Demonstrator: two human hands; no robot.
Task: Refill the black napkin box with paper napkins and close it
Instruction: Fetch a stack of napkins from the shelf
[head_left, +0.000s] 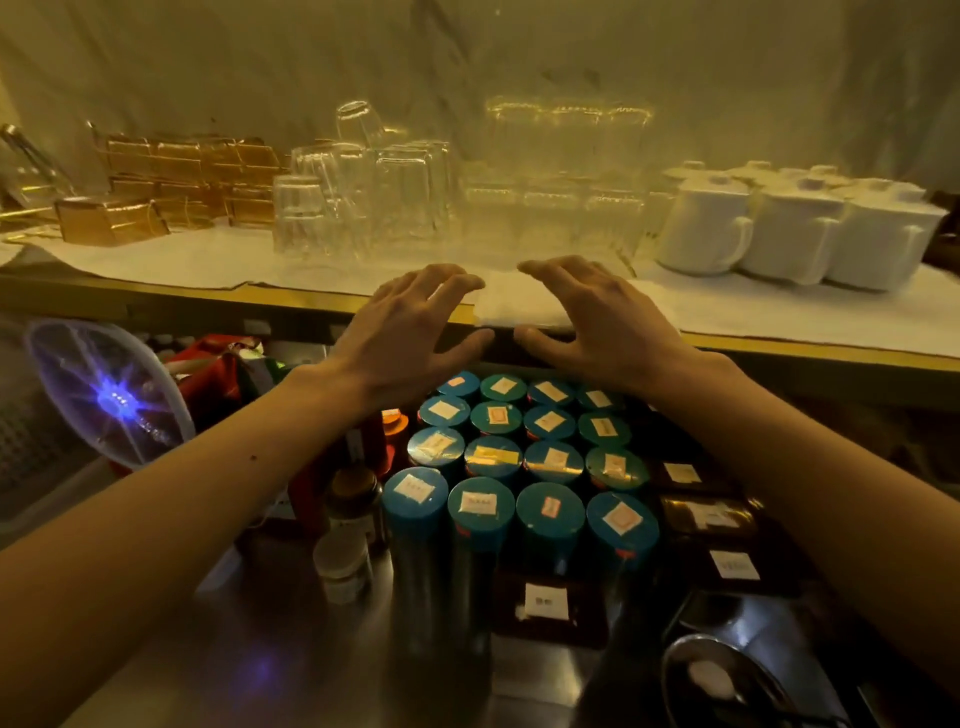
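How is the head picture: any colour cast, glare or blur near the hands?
Head view: yellow cast over the shelf, glasses washed out and hazy; blue flare from the lit racket at left; wide-lens bowing at the edges; left hand and right hand read sharp.

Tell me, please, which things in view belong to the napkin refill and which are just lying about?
For the job: left hand, right hand, both open; white napkin-like stack between them on the shelf edge. The black box is not plainly visible.
Lying about: upturned glasses, white lidded mugs, gold boxes, blue-lidded canisters.
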